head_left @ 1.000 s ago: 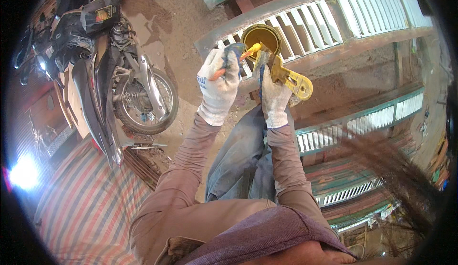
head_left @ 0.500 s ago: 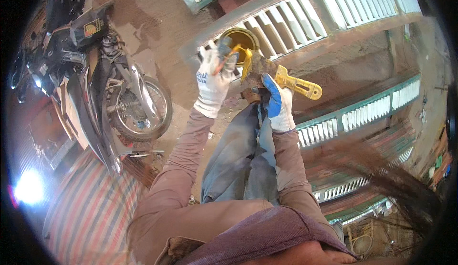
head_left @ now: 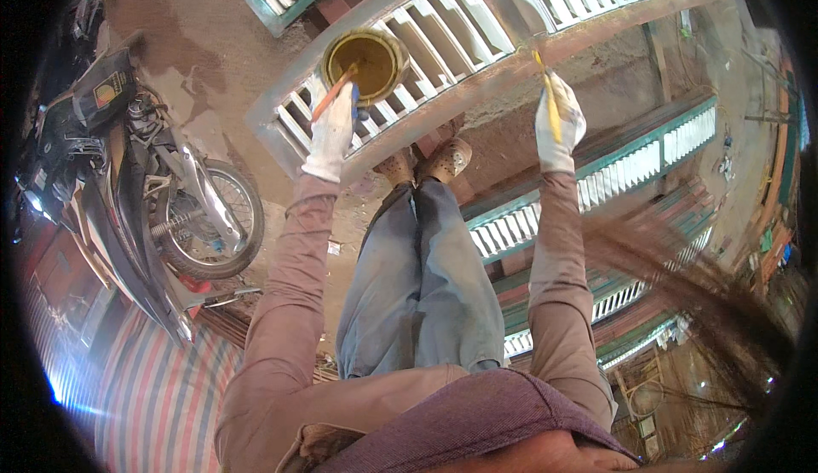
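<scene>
My left hand (head_left: 331, 136), in a white glove with blue on the palm side, is closed on a thin orange-handled tool (head_left: 334, 91). The tool's upper end overlaps the opening of a round tin (head_left: 400, 62) with a brownish-yellow inside; its kind does not show. My fingers are against the tin's near side, and whether they also grip it I cannot tell. Farther right, my gloved right hand (head_left: 558, 128) is closed around a yellow putty knife (head_left: 552, 108), seen edge-on. Its tip points away, close to the edge of a slatted wooden panel (head_left: 477, 72).
The panel has white slats and a brownish frame. More slatted panels with green edges (head_left: 630, 136) lie to the right and at the back (head_left: 277, 17). A motorbike (head_left: 128, 175) stands at left, above a striped sheet (head_left: 170, 388). My shoes (head_left: 447, 159) are below the panel's near edge.
My hands have moved apart: the right with the putty knife went right, away from the tin. The orange-handled tool left the knife's blade. The view has shifted, so the surroundings appear farther left.
</scene>
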`<state>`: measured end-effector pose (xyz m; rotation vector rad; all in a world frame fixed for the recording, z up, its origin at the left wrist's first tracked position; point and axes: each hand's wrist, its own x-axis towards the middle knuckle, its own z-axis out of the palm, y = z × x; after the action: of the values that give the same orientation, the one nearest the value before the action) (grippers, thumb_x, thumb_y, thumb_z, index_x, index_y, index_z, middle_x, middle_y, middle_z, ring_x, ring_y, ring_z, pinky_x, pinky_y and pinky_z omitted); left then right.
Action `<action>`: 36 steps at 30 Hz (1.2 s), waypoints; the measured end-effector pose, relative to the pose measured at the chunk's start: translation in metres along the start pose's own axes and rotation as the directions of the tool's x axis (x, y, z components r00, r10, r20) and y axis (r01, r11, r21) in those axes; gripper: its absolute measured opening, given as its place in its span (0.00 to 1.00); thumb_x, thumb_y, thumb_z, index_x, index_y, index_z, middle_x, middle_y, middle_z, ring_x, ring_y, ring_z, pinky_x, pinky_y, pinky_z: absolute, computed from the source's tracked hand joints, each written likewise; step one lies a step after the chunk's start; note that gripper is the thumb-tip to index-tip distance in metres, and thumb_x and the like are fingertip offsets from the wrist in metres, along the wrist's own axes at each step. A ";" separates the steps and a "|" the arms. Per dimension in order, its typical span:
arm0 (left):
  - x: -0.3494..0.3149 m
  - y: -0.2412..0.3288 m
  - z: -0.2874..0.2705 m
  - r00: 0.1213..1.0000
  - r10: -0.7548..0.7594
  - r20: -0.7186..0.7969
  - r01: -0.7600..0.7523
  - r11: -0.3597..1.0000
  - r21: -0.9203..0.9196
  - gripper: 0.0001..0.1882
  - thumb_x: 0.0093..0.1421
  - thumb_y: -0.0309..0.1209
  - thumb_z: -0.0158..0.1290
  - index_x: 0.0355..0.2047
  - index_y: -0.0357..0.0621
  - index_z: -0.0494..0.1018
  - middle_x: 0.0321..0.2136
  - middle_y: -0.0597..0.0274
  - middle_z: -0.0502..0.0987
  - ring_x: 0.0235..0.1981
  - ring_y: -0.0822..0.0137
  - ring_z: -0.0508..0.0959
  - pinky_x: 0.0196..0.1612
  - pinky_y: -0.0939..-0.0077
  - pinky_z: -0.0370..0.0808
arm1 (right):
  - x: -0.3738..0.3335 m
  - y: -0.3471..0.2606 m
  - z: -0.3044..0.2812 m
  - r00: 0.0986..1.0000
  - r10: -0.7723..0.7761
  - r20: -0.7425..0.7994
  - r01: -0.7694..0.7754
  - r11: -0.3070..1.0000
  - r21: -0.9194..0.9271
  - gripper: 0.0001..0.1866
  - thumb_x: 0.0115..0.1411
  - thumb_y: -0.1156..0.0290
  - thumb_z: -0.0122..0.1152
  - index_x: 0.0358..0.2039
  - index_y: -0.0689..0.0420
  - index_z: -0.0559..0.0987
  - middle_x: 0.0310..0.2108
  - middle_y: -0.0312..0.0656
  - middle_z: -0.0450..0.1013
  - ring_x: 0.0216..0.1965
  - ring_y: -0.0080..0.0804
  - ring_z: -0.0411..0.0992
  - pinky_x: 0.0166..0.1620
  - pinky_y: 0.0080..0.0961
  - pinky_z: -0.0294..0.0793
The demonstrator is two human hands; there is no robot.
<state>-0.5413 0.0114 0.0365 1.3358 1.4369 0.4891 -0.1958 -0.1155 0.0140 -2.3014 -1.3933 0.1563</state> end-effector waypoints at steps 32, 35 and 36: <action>-0.004 -0.145 -0.062 0.761 0.215 -0.612 0.390 0.603 0.696 0.31 0.67 0.41 0.40 0.65 0.37 0.55 0.64 0.32 0.53 0.59 0.38 0.63 0.62 0.52 0.62 | -0.023 -0.014 0.032 0.981 -0.067 0.184 0.108 0.970 -0.219 0.21 0.54 0.69 0.61 0.49 0.36 0.80 0.47 0.33 0.77 0.43 0.33 0.77 0.47 0.27 0.76; -0.001 -0.155 -0.072 0.769 0.201 -0.607 0.414 0.566 0.713 0.30 0.67 0.41 0.40 0.65 0.39 0.55 0.64 0.34 0.52 0.60 0.39 0.63 0.62 0.53 0.62 | -0.033 -0.038 0.041 0.972 -0.026 0.233 0.078 0.973 -0.216 0.20 0.56 0.70 0.58 0.49 0.37 0.79 0.48 0.32 0.76 0.45 0.32 0.77 0.48 0.26 0.75; -0.003 -0.139 -0.066 0.777 0.137 -0.615 0.426 0.605 0.673 0.30 0.66 0.42 0.40 0.65 0.39 0.55 0.65 0.34 0.51 0.61 0.40 0.62 0.62 0.53 0.62 | -0.036 -0.043 0.041 0.969 -0.008 0.247 0.064 0.974 -0.219 0.20 0.56 0.70 0.57 0.49 0.37 0.79 0.48 0.32 0.76 0.45 0.31 0.76 0.48 0.26 0.75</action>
<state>-0.6621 -0.0083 -0.0561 1.7990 2.5156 0.1341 -0.2611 -0.1171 -0.0093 -2.5074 -1.6495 0.2934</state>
